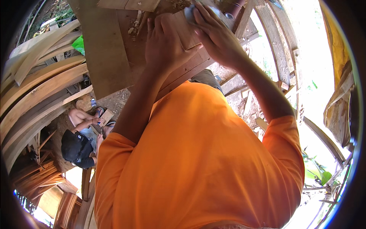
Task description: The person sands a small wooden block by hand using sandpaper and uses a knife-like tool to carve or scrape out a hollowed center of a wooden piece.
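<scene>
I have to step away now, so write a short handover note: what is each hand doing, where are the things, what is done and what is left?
Left hand: pressed flat on a small wooden block, holding it down on the plank bench.
Right hand: wrapped over a grey tool at the block's far end; the tool is mostly hidden, so I cannot tell its kind.
Done: wood shavings lie on the bench, so some cutting has probably happened.
Left: the block is under both hands; how far it is worked cannot be seen.
Nearby: another person crouches below to the left, beside curved planks.
</scene>
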Action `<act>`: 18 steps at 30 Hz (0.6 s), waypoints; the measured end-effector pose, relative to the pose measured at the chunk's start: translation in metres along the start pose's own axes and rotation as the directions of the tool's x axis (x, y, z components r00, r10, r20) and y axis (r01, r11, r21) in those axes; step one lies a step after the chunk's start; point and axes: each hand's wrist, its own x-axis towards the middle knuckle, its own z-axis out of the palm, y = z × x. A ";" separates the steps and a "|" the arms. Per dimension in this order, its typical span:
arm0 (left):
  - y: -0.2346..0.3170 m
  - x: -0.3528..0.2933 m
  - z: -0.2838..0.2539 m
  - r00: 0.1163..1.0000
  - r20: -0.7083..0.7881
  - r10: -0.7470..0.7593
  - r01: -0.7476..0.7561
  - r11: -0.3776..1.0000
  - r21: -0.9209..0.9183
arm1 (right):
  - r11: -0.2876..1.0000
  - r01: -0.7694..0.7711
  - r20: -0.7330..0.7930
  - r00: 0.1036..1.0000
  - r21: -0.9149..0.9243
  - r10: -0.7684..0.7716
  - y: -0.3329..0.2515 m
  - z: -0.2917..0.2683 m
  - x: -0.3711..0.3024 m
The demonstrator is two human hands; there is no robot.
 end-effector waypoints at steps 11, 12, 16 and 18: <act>-0.015 -0.001 0.010 0.982 -0.161 0.095 -0.079 0.992 0.100 | 0.993 0.051 0.155 0.987 -0.111 -0.033 -0.023 0.006 0.017; -0.017 -0.002 0.014 0.973 -0.195 0.121 -0.100 0.988 0.115 | 0.994 0.067 0.166 0.985 -0.085 -0.052 -0.021 0.007 0.034; -0.008 0.005 -0.014 0.992 -0.007 0.126 -0.123 0.979 0.161 | 0.990 0.053 0.124 0.992 -0.134 -0.037 -0.039 0.003 -0.022; -0.014 0.004 0.000 0.961 -0.236 0.144 -0.135 0.989 0.055 | 0.989 -0.003 0.170 0.985 -0.145 0.027 -0.044 0.000 -0.032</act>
